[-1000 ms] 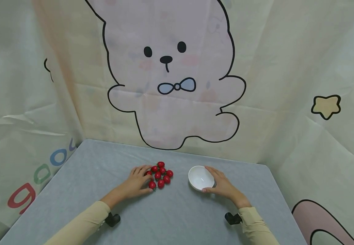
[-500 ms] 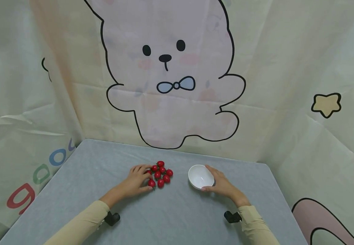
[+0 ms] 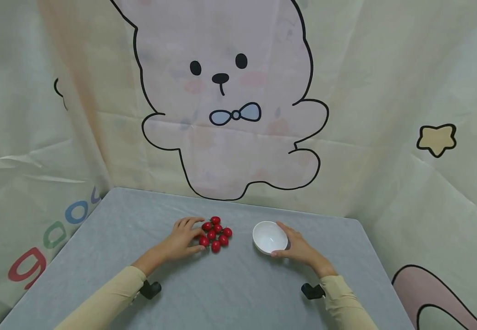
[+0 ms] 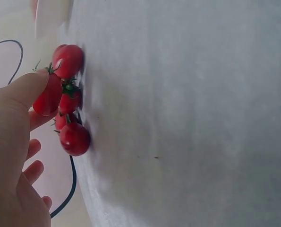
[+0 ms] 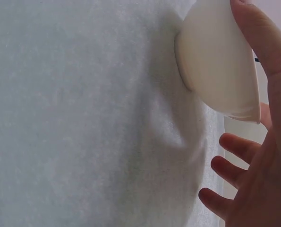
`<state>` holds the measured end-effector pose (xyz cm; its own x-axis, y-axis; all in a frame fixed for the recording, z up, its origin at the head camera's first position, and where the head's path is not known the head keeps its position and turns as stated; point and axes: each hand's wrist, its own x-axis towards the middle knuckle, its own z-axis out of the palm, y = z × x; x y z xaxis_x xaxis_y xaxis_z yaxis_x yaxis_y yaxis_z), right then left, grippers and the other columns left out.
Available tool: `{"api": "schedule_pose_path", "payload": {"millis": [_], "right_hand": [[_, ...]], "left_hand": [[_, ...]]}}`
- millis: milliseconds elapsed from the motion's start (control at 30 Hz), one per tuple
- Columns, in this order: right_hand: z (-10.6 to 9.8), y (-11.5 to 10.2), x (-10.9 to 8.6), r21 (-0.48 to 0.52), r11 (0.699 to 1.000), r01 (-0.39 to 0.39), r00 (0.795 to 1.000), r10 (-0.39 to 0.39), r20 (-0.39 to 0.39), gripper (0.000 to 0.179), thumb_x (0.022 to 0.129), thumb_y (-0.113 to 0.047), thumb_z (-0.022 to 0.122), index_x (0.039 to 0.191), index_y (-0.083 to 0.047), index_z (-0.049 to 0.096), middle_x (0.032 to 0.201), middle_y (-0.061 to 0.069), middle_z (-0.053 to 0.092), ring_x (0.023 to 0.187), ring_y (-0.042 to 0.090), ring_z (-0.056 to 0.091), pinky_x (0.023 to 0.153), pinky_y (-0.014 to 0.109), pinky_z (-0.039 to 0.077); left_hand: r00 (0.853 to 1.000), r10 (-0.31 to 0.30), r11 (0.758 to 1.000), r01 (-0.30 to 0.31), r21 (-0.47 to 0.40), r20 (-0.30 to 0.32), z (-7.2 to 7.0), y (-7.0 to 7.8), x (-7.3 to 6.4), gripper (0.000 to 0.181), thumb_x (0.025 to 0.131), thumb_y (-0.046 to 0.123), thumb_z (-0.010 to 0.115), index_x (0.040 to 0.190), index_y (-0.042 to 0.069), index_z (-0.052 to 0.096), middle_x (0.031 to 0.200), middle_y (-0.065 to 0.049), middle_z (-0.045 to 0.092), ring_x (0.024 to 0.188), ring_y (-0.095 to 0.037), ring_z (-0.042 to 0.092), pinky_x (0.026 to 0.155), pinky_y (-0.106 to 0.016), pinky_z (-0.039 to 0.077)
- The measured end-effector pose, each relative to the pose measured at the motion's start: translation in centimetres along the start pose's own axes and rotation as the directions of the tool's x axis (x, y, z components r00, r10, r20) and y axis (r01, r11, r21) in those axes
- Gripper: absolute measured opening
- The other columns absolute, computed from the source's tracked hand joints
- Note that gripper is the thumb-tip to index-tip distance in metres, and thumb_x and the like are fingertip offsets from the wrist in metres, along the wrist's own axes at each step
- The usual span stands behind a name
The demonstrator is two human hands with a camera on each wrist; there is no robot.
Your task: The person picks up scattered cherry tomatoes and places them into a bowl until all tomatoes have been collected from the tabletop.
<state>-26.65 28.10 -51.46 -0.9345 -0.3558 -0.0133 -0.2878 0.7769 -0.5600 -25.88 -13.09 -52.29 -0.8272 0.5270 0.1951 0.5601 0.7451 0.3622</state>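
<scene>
Several red cherry tomatoes (image 3: 215,246) with green stems lie in a cluster on the table. At their left edge my left hand (image 3: 176,242) pinches one cherry tomato (image 4: 48,97) between thumb and index finger. In the left wrist view this tomato looks raised off the cloth, in front of the others, and the remaining fingers are spread. To the right of the cluster stands a white bowl (image 3: 266,243), its visible inside bare. My right hand (image 3: 302,250) holds its right rim, the thumb on the near side. In the right wrist view the bowl (image 5: 220,61) rests on its foot.
A light grey cloth covers the table (image 3: 230,293). Behind it hangs a curtain (image 3: 346,114) with a cartoon bear, and more curtain closes both sides. Dark wrist mounts (image 3: 150,289) stick out from both sleeves.
The left hand has drawn the pinched cherry tomato slightly up from the table. The right hand stays at the bowl. The head view has shifted a little.
</scene>
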Motion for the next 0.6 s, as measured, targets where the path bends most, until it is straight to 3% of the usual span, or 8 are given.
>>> {"api": "schedule_pose_path", "payload": {"millis": [300, 600], "right_hand": [[0.2, 0.0, 0.1, 0.027, 0.998, -0.060, 0.998, 0.059, 0.029, 0.108, 0.064, -0.059, 0.077, 0.150, -0.025, 0.021, 0.156, 0.008, 0.028, 0.139, 0.038, 0.032, 0.104, 0.063, 0.030], [0.3, 0.0, 0.0, 0.018, 0.993, -0.119, 0.992, 0.118, 0.048, 0.106, 0.066, -0.056, 0.078, 0.150, -0.032, 0.018, 0.148, 0.018, 0.037, 0.132, 0.039, 0.038, 0.099, 0.061, 0.035]], "left_hand": [[1.000, -0.009, 1.000, 0.009, 0.023, -0.007, -0.4, 0.6, 1.3, 0.032, 0.085, 0.049, 0.064, 0.109, 0.029, 0.062, 0.147, -0.001, 0.036, 0.135, -0.029, 0.030, 0.108, -0.057, 0.023], [0.999, 0.031, 1.000, -0.031, 0.007, -0.026, -0.8, 1.1, 2.8, 0.032, 0.085, 0.050, 0.063, 0.110, 0.030, 0.061, 0.148, -0.002, 0.035, 0.135, -0.029, 0.030, 0.107, -0.059, 0.023]]}}
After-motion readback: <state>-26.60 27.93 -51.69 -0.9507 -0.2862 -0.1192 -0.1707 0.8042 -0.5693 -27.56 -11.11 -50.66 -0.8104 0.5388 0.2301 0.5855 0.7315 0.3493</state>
